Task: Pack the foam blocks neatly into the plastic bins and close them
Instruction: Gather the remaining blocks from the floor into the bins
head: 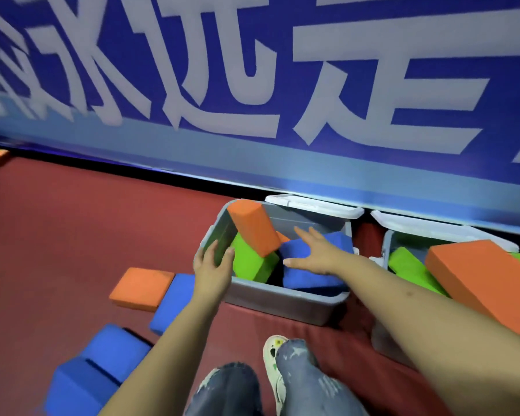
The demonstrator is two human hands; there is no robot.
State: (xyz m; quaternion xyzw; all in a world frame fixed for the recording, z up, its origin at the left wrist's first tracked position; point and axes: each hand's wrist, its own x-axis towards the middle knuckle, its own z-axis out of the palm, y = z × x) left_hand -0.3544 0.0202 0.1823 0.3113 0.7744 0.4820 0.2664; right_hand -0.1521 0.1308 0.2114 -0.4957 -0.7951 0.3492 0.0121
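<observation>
two bins (282, 301), about twelve blocks (254, 228)

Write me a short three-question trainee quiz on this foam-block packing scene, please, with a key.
1. True or false: the left hand grips the near left corner of the grey bin.
2. Which block does the right hand rest on: A orange, B green, C blue?
3. Fill in: the orange block in that bin stands ____, poking above the rim.

Key: 1 true. 2 C, the blue block. 3 tilted.
</observation>
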